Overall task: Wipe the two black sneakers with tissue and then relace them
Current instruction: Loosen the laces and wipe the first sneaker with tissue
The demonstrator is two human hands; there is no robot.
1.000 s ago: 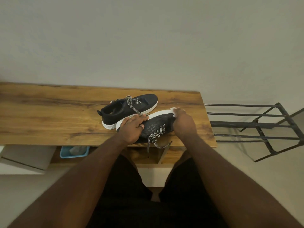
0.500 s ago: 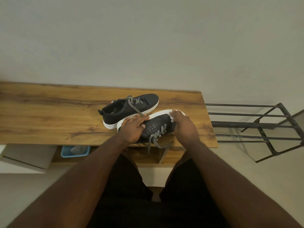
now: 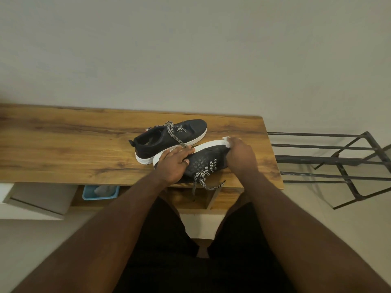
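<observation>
Lying tipped on its side near the front edge, R end of the wood-grain worktop (image 3: 63, 144): near sneaker (image 3: 203, 161), black embossed upper, smooth white sole facing back, speckled lace loose over the edge. Left hand (image 3: 174, 163) rests flat on the heel, fingers together. Right hand (image 3: 241, 155) pinches white tissue (image 3: 226, 140) at the toe. Second sneaker (image 3: 169, 140) upright just behind, touching.

Tissue (image 3: 226, 139) farther along sole (image 3: 208, 144).

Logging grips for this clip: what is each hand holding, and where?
Left hand steadies the near sneaker at its heel end. Right hand presses white tissue against its toe.
</observation>
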